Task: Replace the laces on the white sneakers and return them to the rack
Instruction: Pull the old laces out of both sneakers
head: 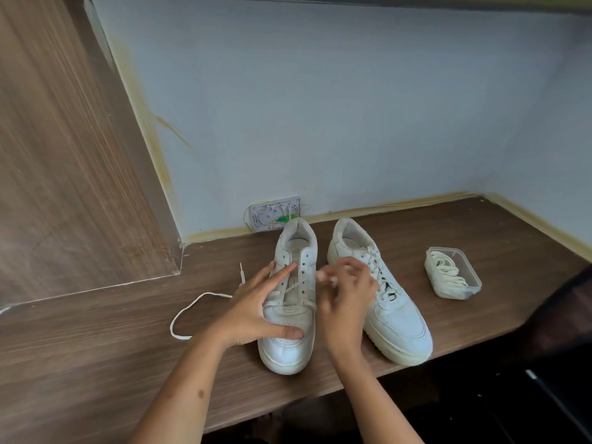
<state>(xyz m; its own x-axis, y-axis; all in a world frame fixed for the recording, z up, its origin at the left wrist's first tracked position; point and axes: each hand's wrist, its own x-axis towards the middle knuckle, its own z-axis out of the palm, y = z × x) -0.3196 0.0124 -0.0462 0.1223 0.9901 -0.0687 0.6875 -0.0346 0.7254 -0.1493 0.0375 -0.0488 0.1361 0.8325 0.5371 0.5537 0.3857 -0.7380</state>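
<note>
We see two white shoes on the desk (96,363). L hand (253,312) lies on the left shoe (290,315), fingers straight, thumb on the toe. R hand (344,302), just right of that shoe, is blurry w/ bent fingers; we can't tell if it holds the lace (192,310). The lace trails left of that shoe. Right shoe (381,296) stands beside it, and the tub (461,283) of laces is farther right.

1. Soft, even daylight; the wall (352,107) is bright and free of glare.
2. Faint shadows lie under the sneakers (346,302).
3. Right hand (344,293) fingers are motion-blurred.
4. Wide-angle bending curves the tabletop (96,347) edges; the lower right corner is dark.
</note>
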